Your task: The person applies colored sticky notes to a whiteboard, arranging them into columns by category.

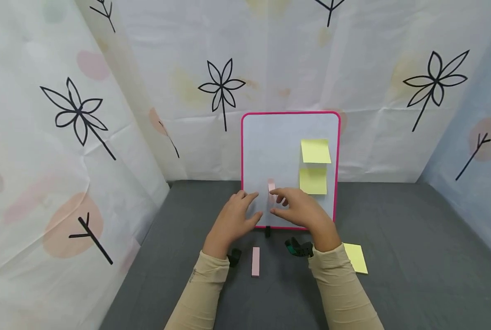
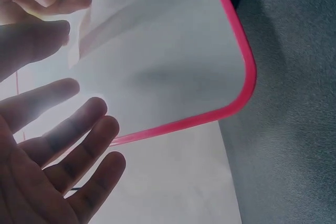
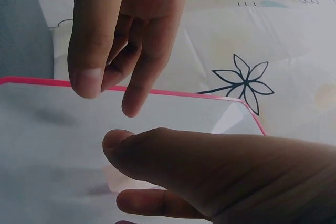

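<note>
A whiteboard (image 1: 284,130) with a pink frame stands upright at the back of the table. On its lower part is a pale pink strip (image 1: 271,184), upright in the head view. My right hand (image 1: 301,208) is nearest to that strip, index fingertip right at its side, thumb lower and apart from the index finger. Part of the strip (image 3: 113,179) shows between thumb and index finger in the right wrist view. Left of it, my left hand (image 1: 235,220) hovers before the board's lower left corner, fingers spread, holding nothing. Another pink strip (image 1: 255,262) lies on the table between the forearms.
Two yellow sticky notes are on the board's right side, an upper note (image 1: 315,151) and a lower note (image 1: 313,182). A yellow note (image 1: 356,258) lies on the dark table (image 1: 414,256), partly behind the right sleeve. A small black clip (image 1: 268,232) sits at the board's bottom edge.
</note>
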`<state>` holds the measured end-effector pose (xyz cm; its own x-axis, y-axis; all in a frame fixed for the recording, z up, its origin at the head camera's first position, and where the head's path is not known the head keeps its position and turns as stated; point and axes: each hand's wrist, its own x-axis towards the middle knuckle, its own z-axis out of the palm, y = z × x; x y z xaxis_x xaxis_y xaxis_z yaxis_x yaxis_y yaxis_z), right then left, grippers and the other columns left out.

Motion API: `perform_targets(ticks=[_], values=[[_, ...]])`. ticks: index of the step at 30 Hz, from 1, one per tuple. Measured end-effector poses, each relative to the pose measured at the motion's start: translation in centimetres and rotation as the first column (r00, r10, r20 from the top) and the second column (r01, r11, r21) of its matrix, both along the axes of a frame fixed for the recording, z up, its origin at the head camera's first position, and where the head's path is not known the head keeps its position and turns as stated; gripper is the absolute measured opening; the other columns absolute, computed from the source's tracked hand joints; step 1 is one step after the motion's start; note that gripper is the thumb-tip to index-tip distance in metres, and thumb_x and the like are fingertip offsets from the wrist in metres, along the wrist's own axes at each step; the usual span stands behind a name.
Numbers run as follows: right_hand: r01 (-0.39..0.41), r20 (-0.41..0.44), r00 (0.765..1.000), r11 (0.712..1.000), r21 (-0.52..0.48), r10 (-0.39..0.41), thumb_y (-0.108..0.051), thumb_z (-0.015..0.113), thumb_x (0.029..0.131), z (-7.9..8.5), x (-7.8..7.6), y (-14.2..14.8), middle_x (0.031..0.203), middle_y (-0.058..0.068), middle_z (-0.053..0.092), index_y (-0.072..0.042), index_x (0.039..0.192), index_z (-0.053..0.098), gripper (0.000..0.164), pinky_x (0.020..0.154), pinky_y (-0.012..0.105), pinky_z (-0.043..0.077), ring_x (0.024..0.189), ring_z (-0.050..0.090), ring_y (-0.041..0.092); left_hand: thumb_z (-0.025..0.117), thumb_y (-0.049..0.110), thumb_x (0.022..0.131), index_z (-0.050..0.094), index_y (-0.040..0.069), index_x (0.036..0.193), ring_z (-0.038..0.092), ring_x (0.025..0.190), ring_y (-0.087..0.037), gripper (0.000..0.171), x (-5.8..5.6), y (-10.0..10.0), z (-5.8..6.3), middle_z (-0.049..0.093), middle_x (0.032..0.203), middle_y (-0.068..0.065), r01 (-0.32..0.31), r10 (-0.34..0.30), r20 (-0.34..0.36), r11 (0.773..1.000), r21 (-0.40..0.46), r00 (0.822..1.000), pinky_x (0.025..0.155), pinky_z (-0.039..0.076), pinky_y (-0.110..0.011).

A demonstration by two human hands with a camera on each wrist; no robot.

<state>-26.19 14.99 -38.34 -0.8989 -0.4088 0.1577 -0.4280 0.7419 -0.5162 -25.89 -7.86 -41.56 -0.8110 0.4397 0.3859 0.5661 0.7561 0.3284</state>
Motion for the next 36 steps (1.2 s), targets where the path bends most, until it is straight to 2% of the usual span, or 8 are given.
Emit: perform_targets(ticks=[5, 9, 15, 19, 26, 36], values=[[0.021, -0.002, 1.000, 0.999, -0.025, -0.021, -0.024, 0.078, 0.097, 0.7, 0.1, 0.4, 0.122, 0.015, 0.073, -0.005, 0.143, 0.064, 0.052, 0.092, 0.051, 0.060, 0.110, 0.070, 0.033, 0.077, 0.028, 0.099, 0.065, 0.005, 0.144, 0.060, 0.097, -0.025, 0.053, -0.4, 0.0, 0.9, 0.066, 0.115, -0.014, 0.005, -0.005, 0.008, 1.000, -0.008, 1.000, 0.081, 0.055, -0.042], [-0.016, -0.002, 1.000, 1.000, -0.023, 0.016, -0.025, 0.076, 0.098, 0.7, 0.4, 0.6, 0.125, 0.015, 0.073, -0.005, 0.142, 0.065, 0.050, 0.092, 0.050, 0.059, 0.109, 0.070, 0.032, 0.077, 0.028, 0.099, 0.067, 0.004, 0.142, 0.062, 0.099, -0.027, 0.050, -0.2, -0.2, 1.0, 0.066, 0.116, -0.014, 0.012, -0.012, 0.005, 0.999, -0.035, 1.000, 0.085, 0.057, -0.044], [-0.087, -0.019, 0.996, 0.996, 0.022, 0.087, -0.024, 0.078, 0.097, -0.1, 0.5, 0.2, 0.118, 0.012, 0.074, -0.004, 0.136, 0.070, 0.045, 0.088, 0.045, 0.060, 0.103, 0.071, 0.027, 0.080, 0.026, 0.095, 0.073, 0.003, 0.132, 0.058, 0.086, -0.023, 0.044, 0.3, -1.3, 0.0, 0.067, 0.104, -0.011, 0.022, -0.027, -0.048, 0.994, -0.105, 0.998, 0.075, 0.054, -0.037], [-0.127, -0.034, 0.991, 0.991, 0.045, 0.129, -0.022, 0.079, 0.096, -0.8, 0.6, 0.0, 0.113, 0.009, 0.075, -0.004, 0.130, 0.072, 0.039, 0.086, 0.041, 0.059, 0.097, 0.071, 0.023, 0.081, 0.025, 0.095, 0.075, 0.003, 0.129, 0.058, 0.085, -0.022, 0.041, 0.7, -1.9, -0.8, 0.067, 0.102, -0.010, 0.034, -0.040, -0.047, 0.991, -0.130, 0.998, 0.074, 0.053, -0.037], [-0.180, -0.035, 0.983, 0.982, 0.062, 0.182, -0.020, 0.081, 0.094, -2.1, 1.5, -0.4, 0.111, 0.009, 0.077, -0.005, 0.119, 0.076, 0.030, 0.084, 0.038, 0.060, 0.095, 0.071, 0.024, 0.080, 0.027, 0.096, 0.075, 0.005, 0.126, 0.063, 0.094, -0.022, 0.038, 1.6, -2.4, -2.0, 0.069, 0.108, -0.008, 0.092, -0.090, 0.017, 0.985, -0.149, 0.996, 0.083, 0.057, -0.039], [-0.238, -0.051, 0.968, 0.966, 0.103, 0.244, -0.021, 0.081, 0.094, -3.7, 2.1, -1.0, 0.101, 0.007, 0.077, -0.005, 0.109, 0.078, 0.022, 0.082, 0.037, 0.060, 0.092, 0.071, 0.025, 0.081, 0.027, 0.095, 0.077, 0.008, 0.119, 0.064, 0.094, -0.019, 0.031, 2.9, -2.9, -2.7, 0.070, 0.108, -0.004, 0.138, -0.130, 0.064, 0.978, -0.154, 0.989, 0.082, 0.057, -0.036]])
